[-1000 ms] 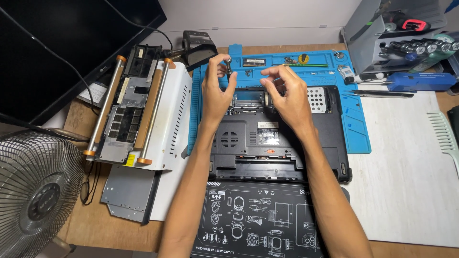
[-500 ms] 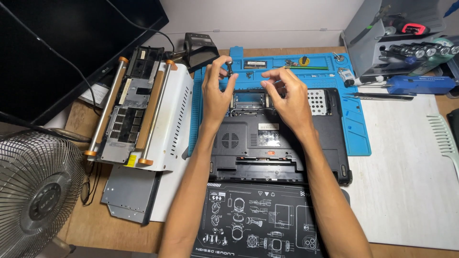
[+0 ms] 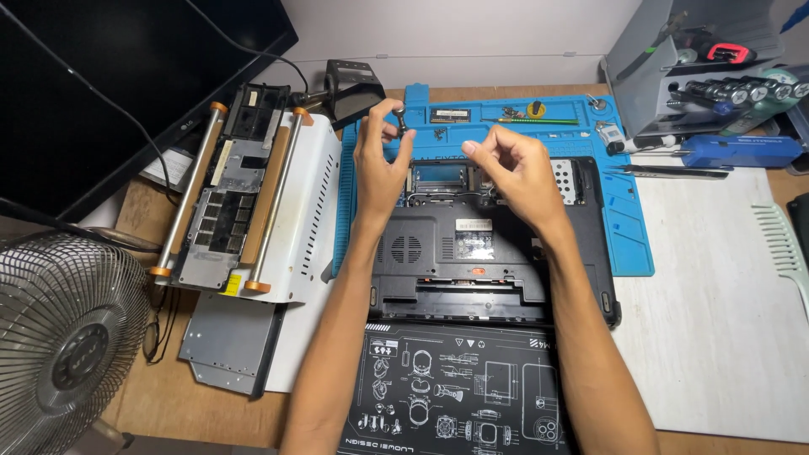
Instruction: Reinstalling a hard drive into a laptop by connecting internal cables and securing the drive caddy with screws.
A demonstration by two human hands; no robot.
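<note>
Left hand (image 3: 381,160) is pinching a small dark part (image 3: 402,117), possibly a screw, above centre frame | right hand (image 3: 510,168) is hovering loosely curled, grasping nothing | laptop (image 3: 489,244) is lying underside-up at centre, compartment already uncovered, base not yet removed.

A pale wall (image 3: 472,34) rises behind the brown wooden desk (image 3: 168,396), evenly lit

Left hand (image 3: 381,160) pinching a small dark metal part (image 3: 402,120), right hand (image 3: 510,168) hovering half-curled over the opened black laptop underside (image 3: 472,253), blue silicone repair mat (image 3: 628,219) lying beneath

Dark monitor screen (image 3: 109,93) far left
</note>
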